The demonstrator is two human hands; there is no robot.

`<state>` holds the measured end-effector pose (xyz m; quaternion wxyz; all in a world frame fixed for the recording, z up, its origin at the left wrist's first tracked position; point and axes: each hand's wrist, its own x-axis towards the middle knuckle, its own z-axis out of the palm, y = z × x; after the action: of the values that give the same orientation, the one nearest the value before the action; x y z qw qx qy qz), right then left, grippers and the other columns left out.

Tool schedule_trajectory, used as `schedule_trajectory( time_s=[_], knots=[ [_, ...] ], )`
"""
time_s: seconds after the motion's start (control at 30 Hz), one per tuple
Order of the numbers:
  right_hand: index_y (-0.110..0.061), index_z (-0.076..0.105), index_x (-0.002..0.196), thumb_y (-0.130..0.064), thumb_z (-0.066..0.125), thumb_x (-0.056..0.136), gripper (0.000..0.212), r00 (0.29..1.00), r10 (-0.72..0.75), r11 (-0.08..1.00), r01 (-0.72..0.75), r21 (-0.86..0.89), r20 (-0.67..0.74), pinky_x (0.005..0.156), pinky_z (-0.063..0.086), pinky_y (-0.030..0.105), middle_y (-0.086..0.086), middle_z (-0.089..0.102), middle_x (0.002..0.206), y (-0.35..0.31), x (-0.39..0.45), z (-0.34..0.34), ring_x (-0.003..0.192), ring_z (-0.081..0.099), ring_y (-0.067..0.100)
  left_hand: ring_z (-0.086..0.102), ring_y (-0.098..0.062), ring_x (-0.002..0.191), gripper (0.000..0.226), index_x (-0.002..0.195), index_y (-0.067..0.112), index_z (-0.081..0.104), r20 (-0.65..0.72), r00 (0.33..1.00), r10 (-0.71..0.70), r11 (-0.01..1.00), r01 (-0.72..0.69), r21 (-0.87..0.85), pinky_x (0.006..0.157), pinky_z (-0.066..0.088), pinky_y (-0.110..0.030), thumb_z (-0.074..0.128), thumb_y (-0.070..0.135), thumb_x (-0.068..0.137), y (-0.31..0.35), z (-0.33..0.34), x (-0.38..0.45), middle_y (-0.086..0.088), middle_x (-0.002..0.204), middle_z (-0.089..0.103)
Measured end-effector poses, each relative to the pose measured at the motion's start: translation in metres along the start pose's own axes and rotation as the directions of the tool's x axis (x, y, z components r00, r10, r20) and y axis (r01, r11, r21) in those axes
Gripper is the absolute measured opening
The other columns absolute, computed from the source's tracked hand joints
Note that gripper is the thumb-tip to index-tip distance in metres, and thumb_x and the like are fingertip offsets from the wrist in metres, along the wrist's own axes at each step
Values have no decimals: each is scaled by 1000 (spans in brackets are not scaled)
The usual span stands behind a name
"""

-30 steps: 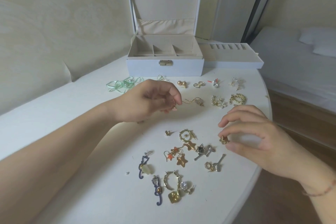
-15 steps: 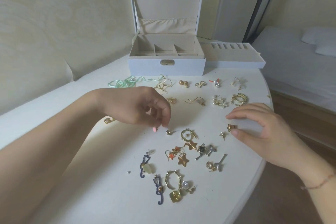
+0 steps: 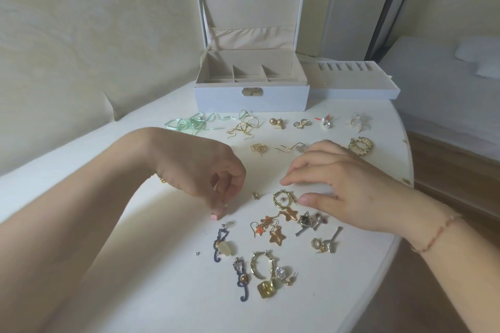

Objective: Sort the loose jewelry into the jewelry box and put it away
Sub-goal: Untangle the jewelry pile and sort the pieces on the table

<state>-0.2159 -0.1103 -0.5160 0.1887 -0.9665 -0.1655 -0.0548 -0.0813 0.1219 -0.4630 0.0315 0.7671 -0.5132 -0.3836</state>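
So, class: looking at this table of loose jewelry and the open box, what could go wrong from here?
1. The tiny stud back lies alone on the white table; it could be overlooked or brushed off.
2. The star earrings lie heaped with their hooks touching, so lifting one may drag others.
3. The gold hoops sit near the table edge by the right hand.

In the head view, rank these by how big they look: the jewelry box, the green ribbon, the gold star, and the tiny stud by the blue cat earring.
1. Jewelry box
2. Green ribbon
3. Gold star, nearer the camera
4. Stud
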Motion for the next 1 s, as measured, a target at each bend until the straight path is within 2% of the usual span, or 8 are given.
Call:
schedule_trajectory(
  time_s=[0.1,0.23,0.4,0.6,0.7,0.83,0.93,1.0],
  knots=[
    [-44,59,122,-46,54,88,35,994,-38,999,38,3,103,106,30,31,-29,50,117,-2,9,-1,119,32,-3,58,-23,70,20,82,26,61,-58,998,-16,1000,16,-10,64,54,-54,71,41,76,-3,-1,-1,13,76,70],
    [-40,60,122,-39,63,89,33,990,-44,999,47,-21,133,106,27,27,-30,45,109,-2,12,1,118,28,-6,48,-2,52,14,79,30,60,-230,971,-58,998,57,-10,45,44,-18,72,35,85,-5,-6,-2,18,65,57],
    [-39,62,100,-37,73,81,23,997,-7,999,3,54,80,100,32,25,-25,56,96,-3,11,0,112,38,-5,51,-8,59,15,76,35,58,-338,940,-56,998,65,16,65,52,-40,65,37,89,-15,-10,-2,12,71,61],
    [-41,67,82,-31,79,75,17,986,166,955,-159,250,-7,90,44,27,-15,62,89,-5,7,-1,95,58,4,48,-5,58,11,82,32,61,-396,918,23,999,-33,-19,59,41,-20,64,33,92,-8,-5,6,13,67,58],
    [-31,69,79,-23,83,71,18,966,227,893,-155,422,-126,81,41,16,-13,68,83,-14,6,-4,85,63,5,58,-8,62,6,90,28,67,-432,895,111,972,-189,-142,62,47,-20,64,30,94,6,3,13,11,74,66],
    [-26,66,77,-38,83,64,24,898,312,819,-87,567,-312,76,45,19,-8,70,78,-35,10,-5,79,64,11,66,-18,66,31,97,13,72,-546,822,164,907,-343,-244,67,56,-32,68,40,84,23,13,22,5,79,72],
    [-28,66,82,-34,83,69,22,867,321,842,-78,533,-381,77,44,20,-12,69,79,-42,8,-3,84,62,12,63,-15,61,25,89,12,72,-641,747,177,900,-386,-202,58,51,-26,68,36,83,24,11,20,5,72,69],
    [-30,65,87,-36,79,75,19,859,269,926,-107,362,-435,75,40,18,-14,65,80,-44,3,1,86,57,9,62,-15,63,16,86,16,71,-658,737,157,924,-345,-166,59,53,-29,68,32,87,17,4,13,6,72,68]
  ],
)
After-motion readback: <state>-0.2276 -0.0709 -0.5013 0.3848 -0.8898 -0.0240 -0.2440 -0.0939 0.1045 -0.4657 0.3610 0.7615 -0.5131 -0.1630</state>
